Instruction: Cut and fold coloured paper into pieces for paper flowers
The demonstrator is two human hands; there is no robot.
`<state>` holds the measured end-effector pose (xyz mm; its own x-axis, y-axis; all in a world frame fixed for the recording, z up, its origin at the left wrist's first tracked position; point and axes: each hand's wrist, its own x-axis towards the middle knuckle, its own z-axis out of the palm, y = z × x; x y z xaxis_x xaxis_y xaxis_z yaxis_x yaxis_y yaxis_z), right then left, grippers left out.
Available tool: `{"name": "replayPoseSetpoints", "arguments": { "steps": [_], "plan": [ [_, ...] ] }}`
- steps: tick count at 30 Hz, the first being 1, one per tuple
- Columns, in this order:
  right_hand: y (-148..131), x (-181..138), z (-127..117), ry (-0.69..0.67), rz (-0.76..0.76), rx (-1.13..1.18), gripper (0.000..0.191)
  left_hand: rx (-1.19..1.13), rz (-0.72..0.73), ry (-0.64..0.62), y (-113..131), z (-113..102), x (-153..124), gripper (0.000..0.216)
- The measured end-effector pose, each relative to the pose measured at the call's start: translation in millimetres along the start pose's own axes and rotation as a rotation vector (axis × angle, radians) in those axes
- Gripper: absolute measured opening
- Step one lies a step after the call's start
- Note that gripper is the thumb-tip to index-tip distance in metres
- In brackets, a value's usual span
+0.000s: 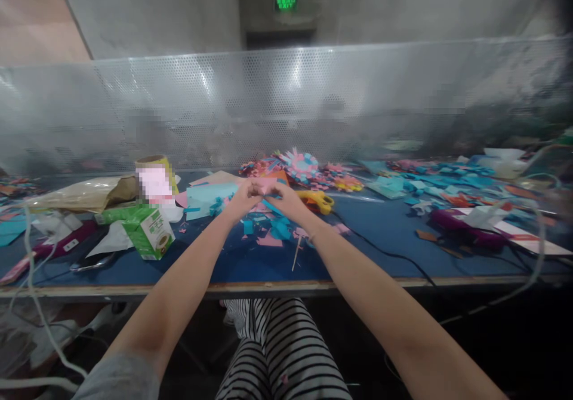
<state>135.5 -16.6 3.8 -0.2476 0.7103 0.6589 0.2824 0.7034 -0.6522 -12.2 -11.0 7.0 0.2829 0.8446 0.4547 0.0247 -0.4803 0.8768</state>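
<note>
Both my arms reach forward over the blue table, and my hands meet near its middle. A small piece of pink paper (267,184) is pinched between my left hand (249,197) and my right hand (283,200). Fingers of both hands are bent round its lower edge and partly hide it. Beneath and around them lie light blue sheets (203,200), blue scraps (281,228) and a pink scrap (270,238). Just right of my right hand rest yellow-handled scissors (319,201). A thin stick (296,252) lies nearer the table's front edge.
Paper flowers (302,166) are heaped behind my hands, before a perforated metal screen (286,89). To the left stand a green carton (150,233), a tape roll (151,160) and a phone (94,261). Purple power strips (465,228) and cables lie at the sides; blue cuttings (447,173) spread far right.
</note>
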Motion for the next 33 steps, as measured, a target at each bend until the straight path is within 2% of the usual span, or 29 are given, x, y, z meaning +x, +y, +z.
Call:
{"name": "replayPoseSetpoints", "arguments": {
  "steps": [13, 18, 21, 24, 28, 33],
  "plan": [
    [5.6, 0.5, -0.9, -0.029, 0.031, -0.087, 0.003, -0.015, -0.031, 0.037, 6.1, 2.6, -1.6, 0.029],
    [7.5, 0.8, -0.4, 0.001, 0.043, 0.020, 0.010, -0.024, -0.048, 0.072, 6.3, 3.8, -0.8, 0.028],
    [10.9, 2.2, -0.3, 0.057, 0.110, 0.182, 0.021, -0.132, -0.113, 0.163, 8.7, 4.5, 0.0, 0.026],
    [11.7, 3.5, -1.0, 0.075, 0.195, 0.277, 0.017, -0.271, -0.228, 0.223, 12.8, 4.6, -0.3, 0.029],
    [6.8, 3.1, -2.4, 0.059, 0.228, 0.284, 0.017, -0.339, -0.342, 0.201, 17.0, 3.8, -2.0, 0.028],
    [2.6, 1.8, -1.4, 0.058, 0.256, 0.287, 0.019, -0.381, -0.380, 0.180, 20.7, 4.3, -4.5, 0.027]
  ]
}}
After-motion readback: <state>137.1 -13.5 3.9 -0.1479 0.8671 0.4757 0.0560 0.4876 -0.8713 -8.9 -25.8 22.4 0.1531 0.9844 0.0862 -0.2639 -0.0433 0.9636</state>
